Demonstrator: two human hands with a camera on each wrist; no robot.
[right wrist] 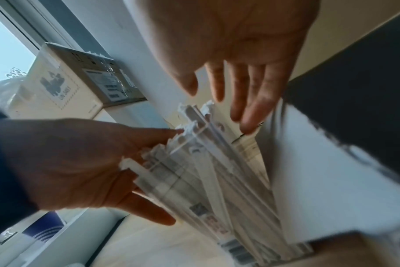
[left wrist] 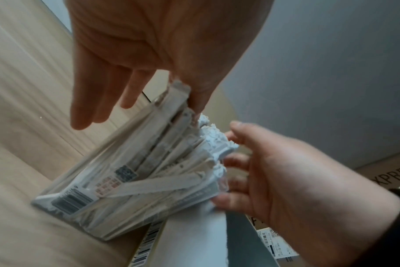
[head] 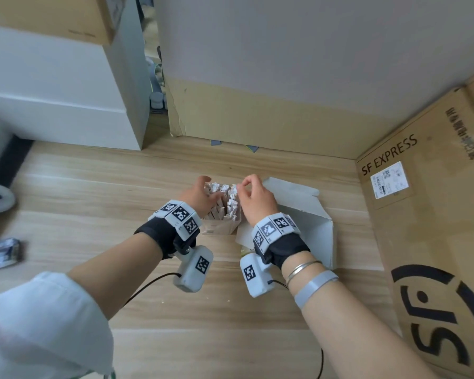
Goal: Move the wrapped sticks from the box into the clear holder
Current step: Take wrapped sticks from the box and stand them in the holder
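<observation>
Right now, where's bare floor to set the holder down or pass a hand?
Free: wood floor between the left hand and the white cabinet; also the strip between the hands and the cardboard wall. Crowded: both hands flank the wrapped sticks in the clear holder; the right hand sits over the opened white box, hard against the SF Express carton.

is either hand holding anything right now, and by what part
Neither clearly grips: both the left hand and right hand touch the upper ends of the wrapped sticks with loose fingers.
</observation>
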